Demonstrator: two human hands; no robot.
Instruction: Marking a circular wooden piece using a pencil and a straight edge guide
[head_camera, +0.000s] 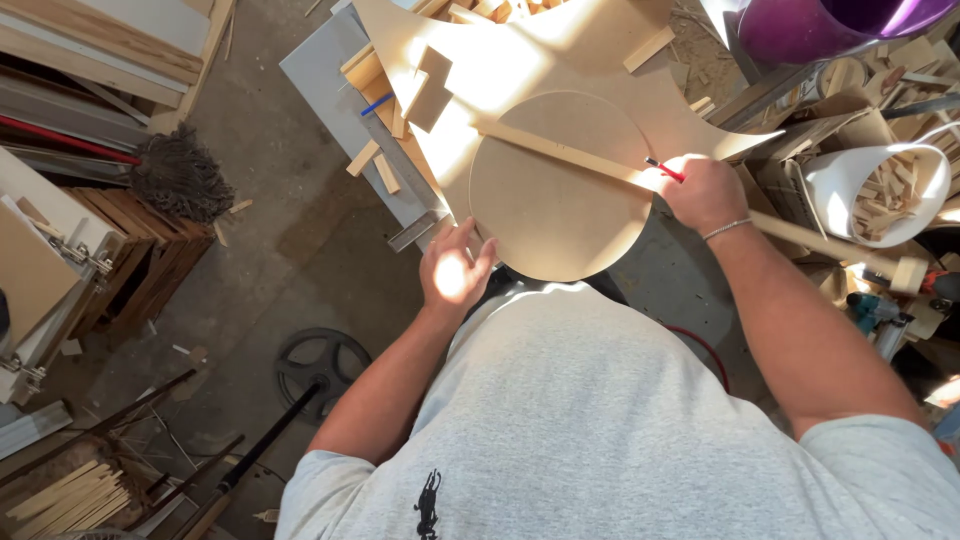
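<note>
A round fibreboard disc (555, 200) lies on a larger cut sheet of the same board (560, 60). A thin wooden strip (560, 148) runs across the disc's upper part. My right hand (705, 192) sits at the disc's right edge, fingers closed on a red pencil (664, 169) whose tip points at the strip's end. My left hand (455, 268) rests at the disc's lower left edge, fingers spread against the rim. A small board offcut (430, 90) lies on the sheet above the disc.
A metal ruler (395, 160) and wood scraps lie left of the sheet. A white bucket of offcuts (880, 195) stands at right, with a purple tub (820, 25) above it. A mop head (180, 180), crates and a black wheel (320, 365) are on the floor at left.
</note>
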